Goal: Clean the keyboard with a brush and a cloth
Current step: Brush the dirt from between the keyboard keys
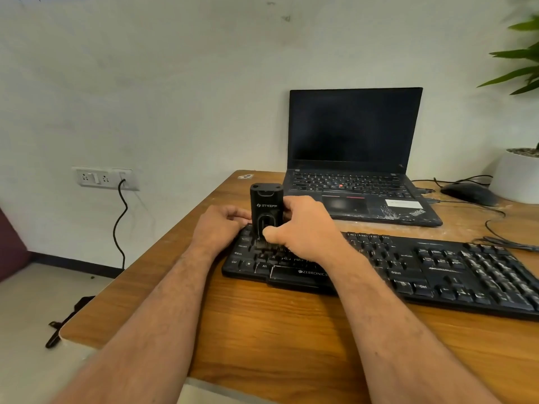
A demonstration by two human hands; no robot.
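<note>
2 hands work at the left end of the black keyboard (379, 269), which lies on the wooden counter (262, 330). The right hand (300, 228) grips the upright black brush (266, 211), bristles down on the keys. The left hand (221, 228) rests curled beside it, touching the keyboard's far-left edge. An open laptop (354, 153) stands behind.

The desk (291, 330) is wood or wood-look laminate with a warm grain and a slight sheen. On it, the black keyboard (437, 272) looks like matt plastic, its keys flecked with pale dust, and the upright cleaning brush (267, 207) has a smooth black plastic body with dark bristles at its foot. The laptop (354, 158) has a matt black casing scuffed white at 1 front corner, the plant pot (516, 179) is smooth and white, and the wall (175, 83) is matt painted plaster.
</note>
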